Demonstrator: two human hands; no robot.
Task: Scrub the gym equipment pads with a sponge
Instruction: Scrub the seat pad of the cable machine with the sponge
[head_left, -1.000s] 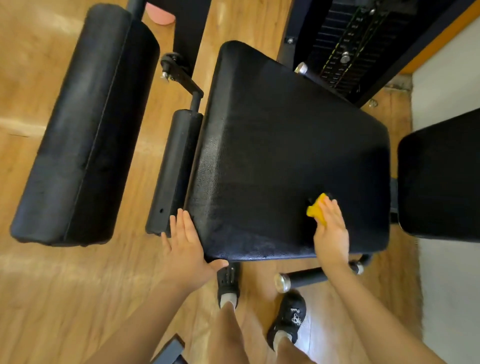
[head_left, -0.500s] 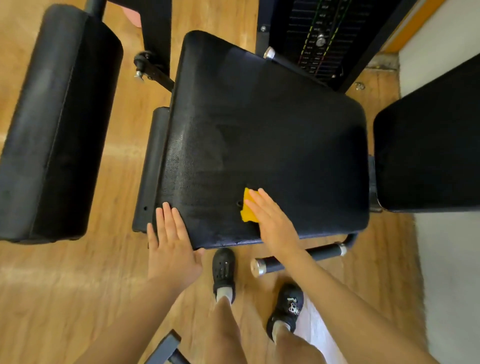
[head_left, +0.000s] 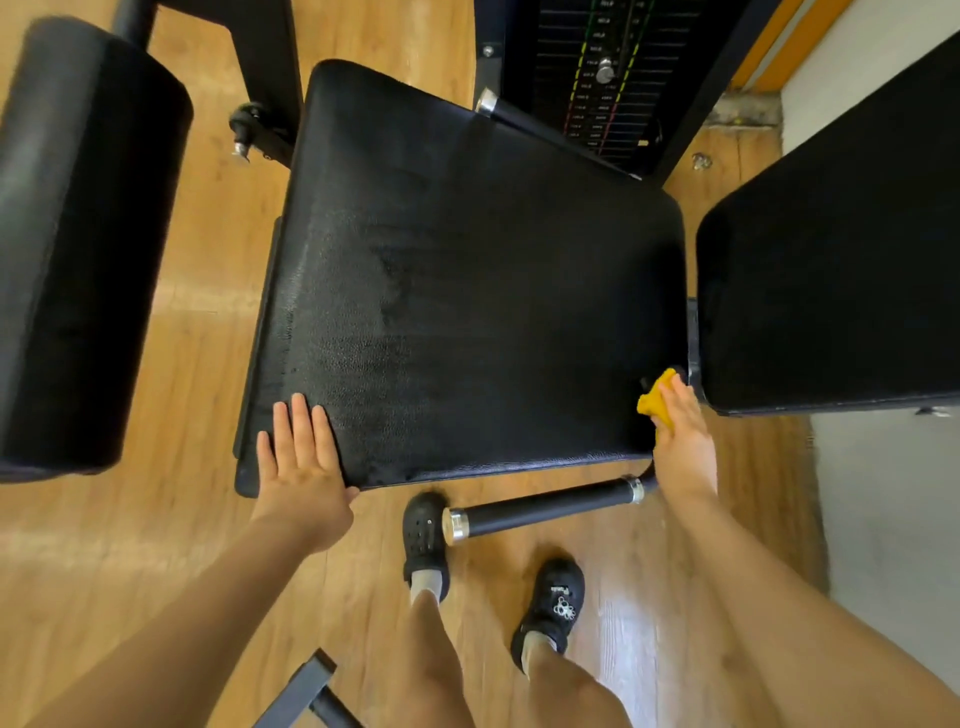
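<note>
A large black seat pad (head_left: 467, 291) fills the middle of the head view, its near half shiny and damp. My right hand (head_left: 683, 441) presses a yellow sponge (head_left: 655, 397) against the pad's near right corner; fingers lie over the sponge and hide most of it. My left hand (head_left: 301, 462) rests flat with straight fingers on the pad's near left corner. A second black pad (head_left: 841, 260) stands close on the right, and a long padded roller (head_left: 78, 249) on the left.
A black handle bar with chrome caps (head_left: 545, 506) juts out below the seat's front edge, next to my two black shoes (head_left: 550, 608). The weight stack (head_left: 597, 78) rises behind the seat. Wood floor surrounds the machine; a grey wall runs along the right.
My right hand swept the sponge left along the pad's front edge, then back right to the near right corner. My left hand stayed on the left corner.
</note>
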